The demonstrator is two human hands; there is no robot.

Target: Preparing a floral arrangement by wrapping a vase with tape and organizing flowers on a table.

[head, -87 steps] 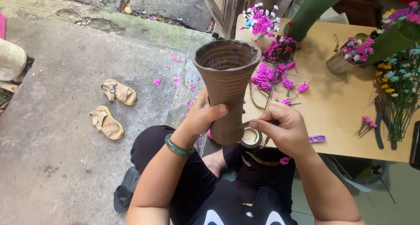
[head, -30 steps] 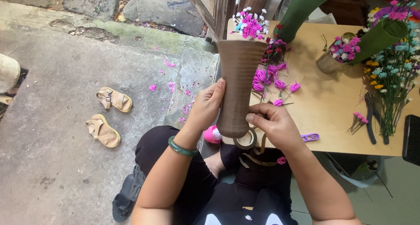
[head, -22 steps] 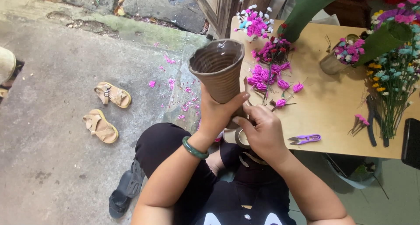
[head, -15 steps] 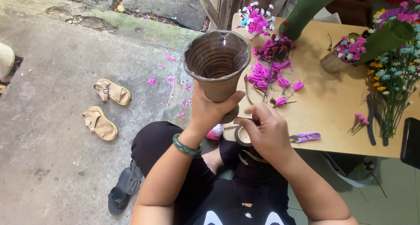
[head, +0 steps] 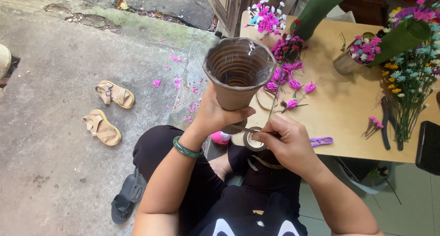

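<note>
A brown ribbed paper cone [head: 238,73] stands upright with its wide open mouth tilted toward the camera, hollow inside. Below its narrow base sits what looks like a roll of brown tape [head: 253,139], partly hidden.

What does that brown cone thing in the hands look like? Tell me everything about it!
The brown ribbed paper cone is wide and wavy at its open top and narrows toward the bottom. Thin ridges ring it inside and out, and it looks empty. It tilts with its mouth toward the camera. The left hand grips its lower part, and the right hand touches near its tip, holding a strip. It is held up by the wooden table edge.
</note>
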